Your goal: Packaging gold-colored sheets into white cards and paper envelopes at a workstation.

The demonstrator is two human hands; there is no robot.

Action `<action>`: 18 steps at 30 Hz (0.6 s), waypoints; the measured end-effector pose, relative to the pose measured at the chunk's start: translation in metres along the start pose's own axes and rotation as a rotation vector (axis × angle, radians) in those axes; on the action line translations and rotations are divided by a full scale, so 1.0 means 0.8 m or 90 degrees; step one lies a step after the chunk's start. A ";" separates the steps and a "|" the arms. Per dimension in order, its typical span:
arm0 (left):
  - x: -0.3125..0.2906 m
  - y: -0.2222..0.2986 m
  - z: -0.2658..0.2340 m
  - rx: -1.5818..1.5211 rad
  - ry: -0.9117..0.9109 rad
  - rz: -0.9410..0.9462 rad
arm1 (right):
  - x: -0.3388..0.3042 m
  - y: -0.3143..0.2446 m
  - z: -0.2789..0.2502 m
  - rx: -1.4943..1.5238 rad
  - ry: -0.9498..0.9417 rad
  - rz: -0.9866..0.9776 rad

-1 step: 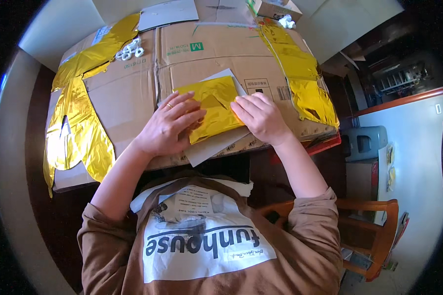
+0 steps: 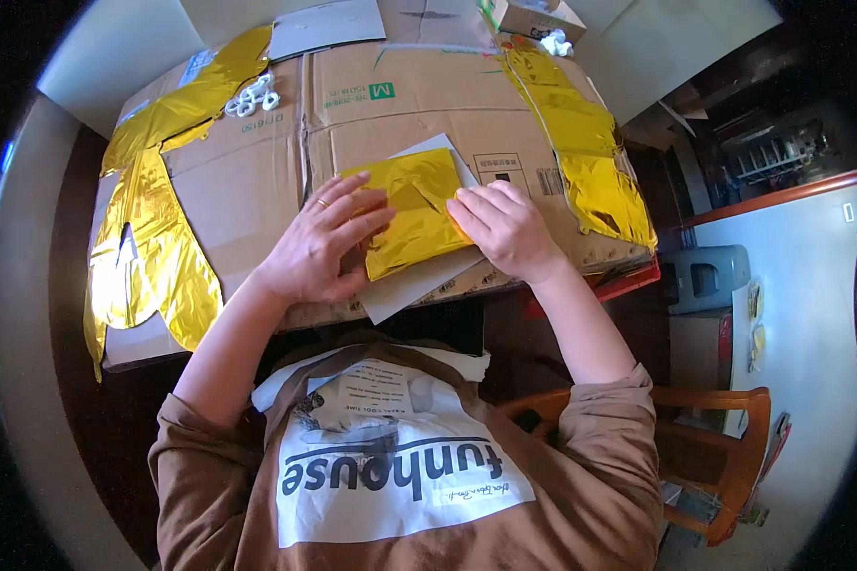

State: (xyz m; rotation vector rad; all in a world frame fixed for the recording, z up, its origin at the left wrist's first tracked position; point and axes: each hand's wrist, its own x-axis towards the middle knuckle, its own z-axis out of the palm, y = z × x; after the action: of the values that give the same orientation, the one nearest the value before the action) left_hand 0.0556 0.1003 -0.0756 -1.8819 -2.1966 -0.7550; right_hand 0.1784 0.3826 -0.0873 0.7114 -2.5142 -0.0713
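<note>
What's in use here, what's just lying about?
In use, apparently:
- central gold foil: right hand on it, left hand at its edge
- pale sheet beneath
- cardboard surface

Lying about, seemingly:
- left foil, right foil (possibly related)
- white rings
- small box

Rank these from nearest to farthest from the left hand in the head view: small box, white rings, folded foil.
1. Folded foil: directly right of the left hand.
2. White rings: farther forward, on the left.
3. Small box: far edge, on the right.
</note>
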 end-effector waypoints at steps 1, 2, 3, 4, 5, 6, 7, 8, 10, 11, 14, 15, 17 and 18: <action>-0.003 -0.006 -0.004 -0.019 -0.020 -0.020 | -0.005 0.005 0.005 0.016 -0.026 0.001; -0.009 -0.013 -0.009 -0.036 -0.040 -0.046 | -0.002 0.005 0.000 0.049 -0.055 0.022; -0.013 -0.019 -0.011 -0.056 -0.060 -0.068 | 0.003 0.003 -0.012 0.080 -0.086 0.045; -0.015 -0.022 -0.010 -0.056 -0.064 -0.074 | 0.007 0.002 -0.024 0.110 -0.118 0.069; -0.017 -0.025 -0.007 -0.055 -0.066 -0.079 | 0.009 0.002 -0.035 0.148 -0.141 0.087; -0.018 -0.028 -0.006 -0.055 -0.069 -0.084 | 0.010 0.004 -0.046 0.186 -0.165 0.104; -0.017 -0.027 -0.007 -0.059 -0.067 -0.088 | 0.012 0.007 -0.056 0.224 -0.190 0.121; -0.017 -0.025 -0.009 -0.064 -0.064 -0.094 | 0.015 0.013 -0.068 0.269 -0.207 0.153; -0.019 -0.019 -0.012 -0.080 -0.053 -0.125 | 0.021 0.023 -0.083 0.364 -0.243 0.211; -0.018 -0.017 -0.012 -0.093 -0.048 -0.144 | 0.023 0.027 -0.080 0.358 -0.212 0.224; -0.018 -0.011 -0.010 -0.091 -0.017 -0.154 | 0.049 0.015 -0.045 0.352 -0.176 0.317; -0.016 -0.011 -0.009 -0.084 -0.006 -0.144 | 0.052 0.012 -0.024 0.297 -0.186 0.292; -0.016 -0.011 -0.005 -0.067 0.003 -0.157 | 0.060 0.009 0.010 0.250 -0.205 0.244; -0.019 -0.010 -0.004 -0.060 0.007 -0.165 | 0.062 0.006 0.023 0.228 -0.216 0.219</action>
State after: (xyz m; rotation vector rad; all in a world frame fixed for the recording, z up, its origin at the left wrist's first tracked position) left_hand 0.0500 0.0848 -0.0812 -1.6447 -2.4678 -0.9230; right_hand 0.1311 0.3599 -0.0792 0.4116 -2.9792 0.4221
